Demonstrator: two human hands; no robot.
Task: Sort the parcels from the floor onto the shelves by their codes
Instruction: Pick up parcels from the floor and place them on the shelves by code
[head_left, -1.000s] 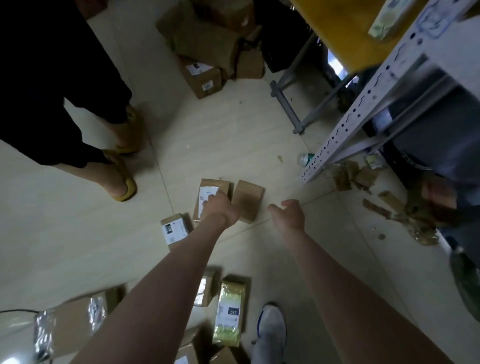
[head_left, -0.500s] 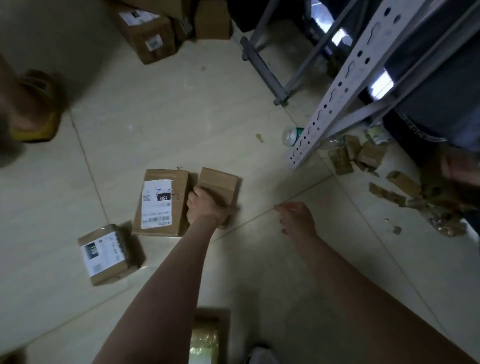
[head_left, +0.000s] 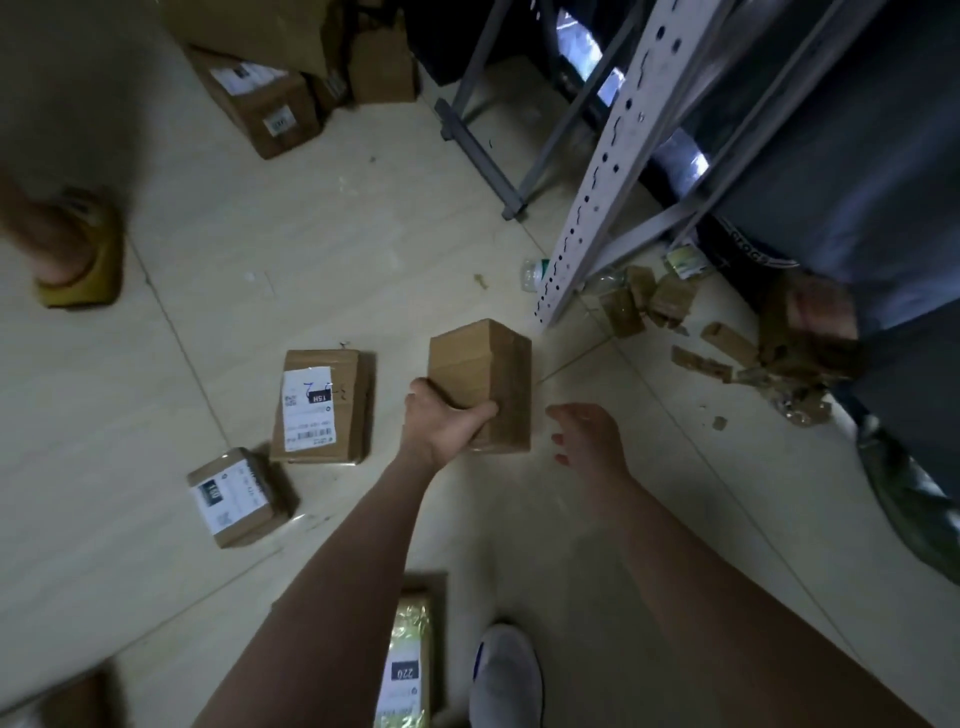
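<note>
Left hand (head_left: 447, 421) grips plain brown parcel (head_left: 480, 382); right hand (head_left: 589, 436) open beside it.

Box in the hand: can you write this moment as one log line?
left hand: grips brown box, no label showing | right hand: open, beside box | labelled boxes: on floor

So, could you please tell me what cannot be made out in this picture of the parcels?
Head view:
Held box: no label shows on its visible faces; fingers of the left hand cover its near edge.
Green parcel: cut off by the bottom edge.
Far box: label blurred.
Small parcel: label print too small.
</note>
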